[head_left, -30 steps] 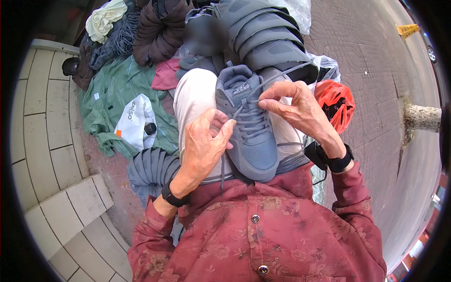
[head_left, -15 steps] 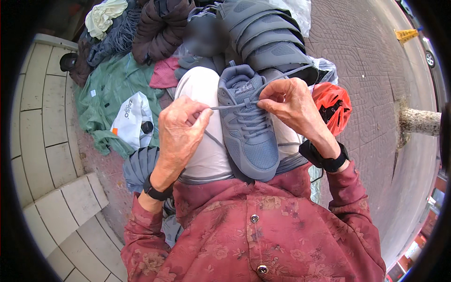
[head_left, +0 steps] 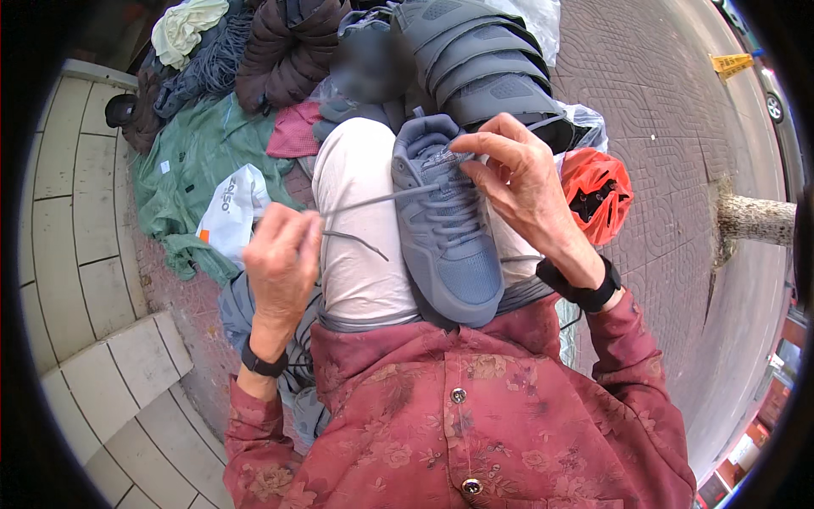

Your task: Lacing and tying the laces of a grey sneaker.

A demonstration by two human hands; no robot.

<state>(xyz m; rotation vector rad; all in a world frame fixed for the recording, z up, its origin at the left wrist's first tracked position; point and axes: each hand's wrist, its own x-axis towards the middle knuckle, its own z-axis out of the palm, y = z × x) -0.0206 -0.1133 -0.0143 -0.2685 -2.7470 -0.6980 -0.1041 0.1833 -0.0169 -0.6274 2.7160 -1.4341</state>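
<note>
A: The left hand (head_left: 282, 259) has swung out and away from the grey sneaker (head_left: 447, 227) since half a second ago. Back then it sat right against the laces; now it's well off to the left, over the pale trouser leg (head_left: 360, 220).

B: And it's brought the grey shoelace (head_left: 373, 200) with it. The lace runs taut from the eyelets across the thigh into that closed fist, with a loose tail dangling below.

A: The right hand (head_left: 521, 182)?

B: It has barely moved. Fingers curled at the top of the tongue, pinching the lacing near the collar, holding the shoe steady.

A: The sneaker lies on the lap, toe towards the red floral shirt (head_left: 475, 424), heel away.

B: Around it in this head view: an orange helmet (head_left: 596, 193) just right of the wrist, a white plastic bag (head_left: 231, 210) on green cloth (head_left: 191, 161) to the left.
</note>
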